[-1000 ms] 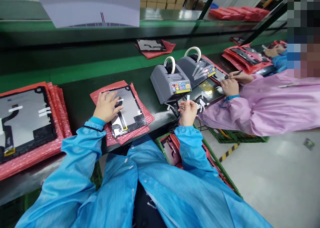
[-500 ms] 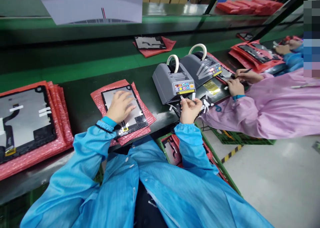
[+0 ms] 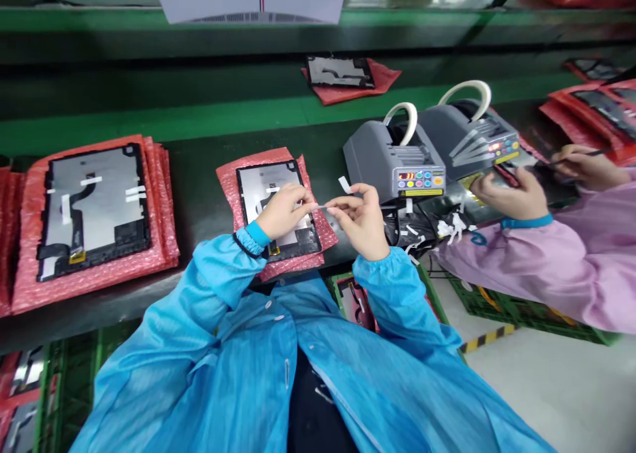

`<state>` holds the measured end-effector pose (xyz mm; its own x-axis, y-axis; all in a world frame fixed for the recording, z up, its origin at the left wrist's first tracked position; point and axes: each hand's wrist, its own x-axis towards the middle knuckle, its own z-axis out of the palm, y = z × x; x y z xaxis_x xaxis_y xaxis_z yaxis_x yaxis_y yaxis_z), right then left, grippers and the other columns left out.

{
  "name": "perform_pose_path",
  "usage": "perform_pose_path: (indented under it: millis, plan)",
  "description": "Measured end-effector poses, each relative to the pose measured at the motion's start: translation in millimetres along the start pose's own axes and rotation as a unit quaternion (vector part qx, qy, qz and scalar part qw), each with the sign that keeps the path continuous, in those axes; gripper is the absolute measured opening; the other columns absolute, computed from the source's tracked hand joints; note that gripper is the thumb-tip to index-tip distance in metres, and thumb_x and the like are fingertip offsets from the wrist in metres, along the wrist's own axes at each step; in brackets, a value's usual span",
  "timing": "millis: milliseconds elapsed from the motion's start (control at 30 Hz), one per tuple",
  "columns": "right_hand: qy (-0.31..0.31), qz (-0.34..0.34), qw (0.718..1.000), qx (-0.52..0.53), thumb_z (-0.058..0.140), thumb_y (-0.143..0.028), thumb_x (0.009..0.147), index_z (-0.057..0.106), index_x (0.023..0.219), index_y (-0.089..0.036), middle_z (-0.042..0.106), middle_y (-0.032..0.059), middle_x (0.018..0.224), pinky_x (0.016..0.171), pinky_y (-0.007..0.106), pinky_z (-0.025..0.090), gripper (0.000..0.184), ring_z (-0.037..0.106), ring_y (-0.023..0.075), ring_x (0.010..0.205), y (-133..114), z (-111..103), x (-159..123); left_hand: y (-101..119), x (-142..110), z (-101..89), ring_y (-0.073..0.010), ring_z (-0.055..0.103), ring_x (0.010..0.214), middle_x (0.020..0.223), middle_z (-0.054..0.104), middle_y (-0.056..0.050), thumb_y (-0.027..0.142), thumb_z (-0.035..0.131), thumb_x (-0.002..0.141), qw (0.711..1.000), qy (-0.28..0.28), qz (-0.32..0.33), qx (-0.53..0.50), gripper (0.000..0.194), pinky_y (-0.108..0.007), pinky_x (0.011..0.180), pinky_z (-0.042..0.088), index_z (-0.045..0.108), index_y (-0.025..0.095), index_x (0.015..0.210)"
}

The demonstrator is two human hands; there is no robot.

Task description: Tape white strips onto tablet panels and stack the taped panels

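My left hand (image 3: pixel 288 211) and my right hand (image 3: pixel 362 221) meet fingertip to fingertip, pinching a thin strip of tape (image 3: pixel 322 206) between them. A second white tape piece (image 3: pixel 344 185) sticks up from a finger of my right hand. Below my left hand lies a tablet screen panel (image 3: pixel 263 178), grey-backed with a black border, partly hidden by the hand. It rests on a red bubble-wrap bag (image 3: pixel 227 175). To the right of my right hand stands a grey tape dispenser (image 3: pixel 370 158) with a white roll on top and a short tape end at its front.
A taped screen panel (image 3: pixel 106 198) tops a stack of red bubble bags (image 3: pixel 166 234) at left. A second dispenser (image 3: pixel 447 132) stands behind the first. Beside it are a co-worker's hands (image 3: pixel 517 195). Tape scraps (image 3: pixel 452 228) hang at the bench edge. Another panel (image 3: pixel 340 75) lies farther back.
My right hand has come away from the dispenser with tape and moved left to meet my left hand. My left hand has closed from spread fingers to a pinch. The view has shifted left.
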<state>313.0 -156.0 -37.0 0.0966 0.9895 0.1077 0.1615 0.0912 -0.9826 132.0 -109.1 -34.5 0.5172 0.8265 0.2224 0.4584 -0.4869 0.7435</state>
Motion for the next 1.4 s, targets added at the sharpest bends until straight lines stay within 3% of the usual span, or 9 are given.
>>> perform_pose_path:
  millis: [133,500,800,1167,1300,1400]
  plan:
    - [0.010,0.020,0.999,0.048,0.077,-0.036,0.066,0.035,0.095,-0.026,0.065,-0.0045,0.076,0.069,0.029,0.051,0.052,0.063,0.0133,0.071,8,6,10,-10,-5,1.0,-0.0172,0.058,0.082,0.080,0.066,-0.002,0.030,0.055,0.088,0.997,0.029,-0.060,-0.027,0.019,-0.032,0.081,0.046,0.059,0.018,0.074]
    - [-0.041,0.061,0.995,0.063,0.075,-0.031,0.064,0.032,0.093,-0.026,0.062,-0.0099,0.064,0.059,0.024,0.046,0.053,0.059,0.0103,0.058,22,20,26,-21,-3,8.1,-0.0167,0.057,0.076,0.075,0.065,-0.002,0.029,0.060,0.084,0.991,0.017,-0.130,-0.016,0.016,-0.033,0.077,0.046,0.061,0.017,0.073]
    - [-0.040,0.113,0.992,-0.024,0.069,-0.018,0.062,0.032,0.089,-0.025,0.059,-0.0116,0.059,0.061,0.025,0.044,0.047,0.057,0.0102,0.054,50,29,44,-26,5,24.9,-0.0327,0.052,0.100,0.090,0.064,-0.012,0.030,0.062,0.082,0.962,0.027,-0.226,0.149,0.018,-0.050,0.086,0.043,0.067,0.017,0.070]
    - [-0.057,0.129,0.988,-0.061,0.065,-0.016,0.061,0.032,0.089,-0.024,0.058,-0.0106,0.057,0.060,0.025,0.042,0.045,0.059,0.0131,0.054,50,30,48,-19,5,25.0,-0.0356,0.048,0.108,0.095,0.061,-0.013,0.032,0.060,0.085,0.955,0.000,-0.245,0.167,0.022,-0.053,0.089,0.041,0.069,0.017,0.072]
    - [-0.069,0.135,0.984,-0.096,0.065,-0.015,0.062,0.033,0.088,-0.024,0.054,-0.0117,0.057,0.059,0.025,0.041,0.042,0.055,0.0117,0.053,52,30,49,-18,4,27.2,-0.0362,0.047,0.107,0.094,0.060,-0.014,0.030,0.061,0.083,0.956,0.008,-0.235,0.174,0.021,-0.053,0.088,0.041,0.066,0.017,0.067]
    - [-0.046,0.105,0.981,-0.154,0.073,-0.018,0.057,0.037,0.088,-0.023,0.048,-0.0125,0.059,0.058,0.024,0.038,0.048,0.049,0.0099,0.054,56,25,52,-18,3,25.8,-0.0356,0.047,0.109,0.097,0.060,-0.013,0.028,0.065,0.080,0.954,0.020,-0.241,0.177,0.013,-0.051,0.090,0.040,0.065,0.017,0.073]
